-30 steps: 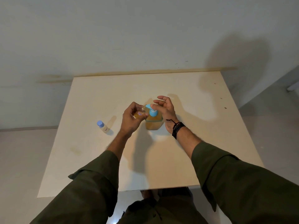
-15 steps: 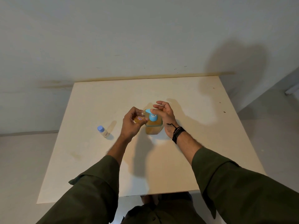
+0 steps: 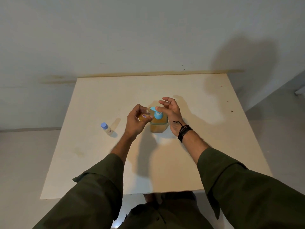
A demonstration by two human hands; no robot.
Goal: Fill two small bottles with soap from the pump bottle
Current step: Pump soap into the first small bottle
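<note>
Capped bottle (image 3: 106,128): I see it at left centre of the frame, upright on the table (image 3: 181,171), blue cap on, well apart from the hands.
Left hand (image 3: 135,120): my fingers curl round a small bottle (image 3: 144,116) of amber soap — held tilted, its mouth up against the pump spout.
Pump bottle (image 3: 158,123): centre of the frame, standing on the table, amber soap inside, blue pump head on top.
Right hand (image 3: 171,113): just right of the pump bottle — fingers loosely spread, gripping nothing, the thumb resting on the blue pump head.
Wristband (image 3: 183,132): dark cords round my right wrist.
</note>
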